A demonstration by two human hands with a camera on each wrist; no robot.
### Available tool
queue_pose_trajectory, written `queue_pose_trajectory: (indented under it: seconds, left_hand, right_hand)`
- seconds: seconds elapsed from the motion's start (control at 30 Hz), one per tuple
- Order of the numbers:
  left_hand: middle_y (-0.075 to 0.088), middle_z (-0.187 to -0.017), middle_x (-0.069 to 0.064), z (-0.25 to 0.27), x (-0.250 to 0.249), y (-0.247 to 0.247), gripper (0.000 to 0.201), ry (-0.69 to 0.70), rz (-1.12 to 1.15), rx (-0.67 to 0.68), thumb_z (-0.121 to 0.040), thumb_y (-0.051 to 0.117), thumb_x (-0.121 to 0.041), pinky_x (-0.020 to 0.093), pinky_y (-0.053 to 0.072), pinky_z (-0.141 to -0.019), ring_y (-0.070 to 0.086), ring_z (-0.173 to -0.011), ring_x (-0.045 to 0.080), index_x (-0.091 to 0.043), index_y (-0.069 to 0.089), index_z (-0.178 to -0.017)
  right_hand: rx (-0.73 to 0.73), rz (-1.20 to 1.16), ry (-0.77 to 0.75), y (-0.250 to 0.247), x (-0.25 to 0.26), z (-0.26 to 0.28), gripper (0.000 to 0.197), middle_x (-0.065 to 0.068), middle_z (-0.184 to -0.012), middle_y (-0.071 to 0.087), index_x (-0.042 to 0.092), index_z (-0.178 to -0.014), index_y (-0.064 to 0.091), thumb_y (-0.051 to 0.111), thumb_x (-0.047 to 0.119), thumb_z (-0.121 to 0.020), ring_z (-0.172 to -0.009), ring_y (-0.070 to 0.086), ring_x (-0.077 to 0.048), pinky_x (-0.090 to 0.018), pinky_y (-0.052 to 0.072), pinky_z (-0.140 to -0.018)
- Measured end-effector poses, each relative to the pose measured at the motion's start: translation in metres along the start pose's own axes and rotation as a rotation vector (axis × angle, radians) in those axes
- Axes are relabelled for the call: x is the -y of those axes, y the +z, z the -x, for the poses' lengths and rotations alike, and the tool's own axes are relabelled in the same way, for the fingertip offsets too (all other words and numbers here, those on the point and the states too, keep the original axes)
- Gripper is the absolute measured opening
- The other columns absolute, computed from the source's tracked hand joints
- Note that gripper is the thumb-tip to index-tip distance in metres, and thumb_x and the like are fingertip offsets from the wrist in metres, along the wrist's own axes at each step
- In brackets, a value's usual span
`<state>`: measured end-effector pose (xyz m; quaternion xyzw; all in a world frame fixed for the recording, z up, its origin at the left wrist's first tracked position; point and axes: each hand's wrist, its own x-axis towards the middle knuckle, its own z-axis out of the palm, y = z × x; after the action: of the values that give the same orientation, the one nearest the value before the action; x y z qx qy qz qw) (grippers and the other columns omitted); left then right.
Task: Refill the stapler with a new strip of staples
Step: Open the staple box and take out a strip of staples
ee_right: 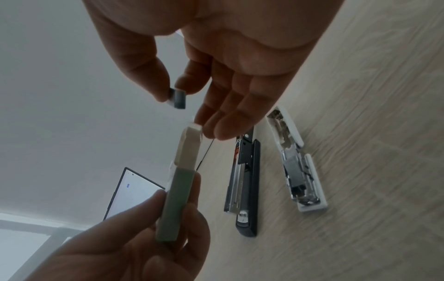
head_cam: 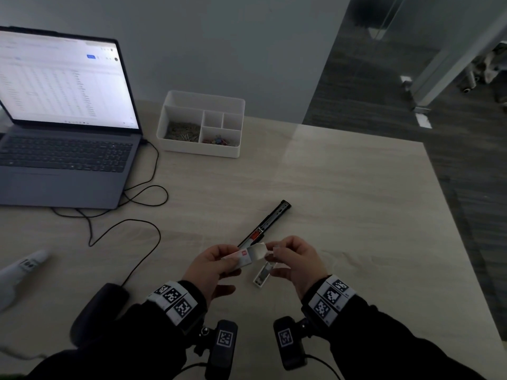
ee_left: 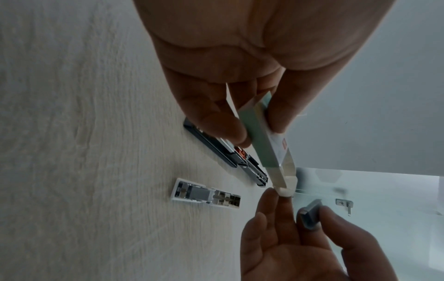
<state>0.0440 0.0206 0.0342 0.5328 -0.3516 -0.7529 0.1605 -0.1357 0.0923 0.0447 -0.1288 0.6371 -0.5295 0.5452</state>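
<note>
My left hand grips a small staple box above the table, with the box's end flap open; the box shows green-sided in the left wrist view. My right hand pinches a short grey strip of staples between thumb and forefinger, and its other fingertips touch the flap. The strip is clear of the box. Beneath the hands the black stapler body lies on the table with its metal channel exposed. A white stapler part lies beside it, inner side up.
An open laptop stands at the far left, its black cable looping across the table. A white divided tray with clips sits behind. A white object lies at the left edge. The table's right edge drops to the floor.
</note>
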Motion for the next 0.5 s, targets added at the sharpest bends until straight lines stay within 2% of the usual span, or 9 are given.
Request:
queue_pose_trajectory:
  seconds: [0.17,0.23,0.3,0.43,0.5]
  left_hand:
    - [0.071,-0.098,0.005,0.0008,0.0000,-0.0013,0.013,-0.011,-0.040,-0.010,-0.087,0.063,-0.017,0.030,0.049,-0.052,0.066,-0.087,0.021,-0.026,0.071,-0.091]
    - [0.071,-0.098,0.005,0.0019,-0.0003,-0.0008,0.013,-0.017,-0.052,-0.011,-0.086,0.063,-0.018,0.030,0.048,-0.052,0.066,-0.087,0.021,-0.026,0.071,-0.093]
    - [0.070,-0.100,0.005,0.0033,-0.0012,-0.0002,0.015,-0.020,-0.058,-0.004,-0.086,0.062,-0.017,0.030,0.049,-0.053,0.065,-0.088,0.021,-0.023,0.070,-0.097]
    - [0.069,-0.100,0.005,0.0056,-0.0021,0.0013,0.016,-0.030,-0.066,0.012,-0.087,0.061,-0.015,0.029,0.049,-0.053,0.064,-0.087,0.021,-0.020,0.069,-0.100]
    - [0.070,-0.100,0.004,0.0064,-0.0020,0.0022,0.015,-0.029,-0.086,0.014,-0.088,0.061,-0.016,0.029,0.050,-0.053,0.065,-0.087,0.020,-0.020,0.069,-0.100]
  right_hand:
    - [0.002,0.098,-0.092,-0.0009,0.0009,0.0023,0.022,-0.006,-0.100,0.074,0.012,-0.071,0.053,0.063,-0.005,-0.082,-0.078,0.061,-0.026,-0.033,0.052,-0.058]
    - [0.042,0.185,-0.149,-0.0019,-0.0001,0.0033,0.025,-0.002,-0.100,0.074,0.016,-0.068,0.053,0.062,-0.004,-0.080,-0.073,0.057,-0.024,-0.031,0.049,-0.057]
    - [0.083,0.276,-0.203,-0.0025,-0.0019,0.0044,0.021,0.003,-0.096,0.074,0.021,-0.065,0.054,0.063,0.004,-0.074,-0.068,0.054,-0.020,-0.029,0.047,-0.053]
    - [0.105,0.288,-0.231,-0.0038,-0.0023,0.0070,0.010,0.009,-0.085,0.073,0.015,-0.069,0.054,0.061,0.009,-0.070,-0.063,0.055,-0.015,-0.033,0.049,-0.053]
    - [0.102,0.241,-0.231,-0.0038,-0.0027,0.0066,0.008,0.006,-0.083,0.071,0.013,-0.070,0.055,0.061,0.009,-0.070,-0.062,0.059,-0.012,-0.032,0.052,-0.053]
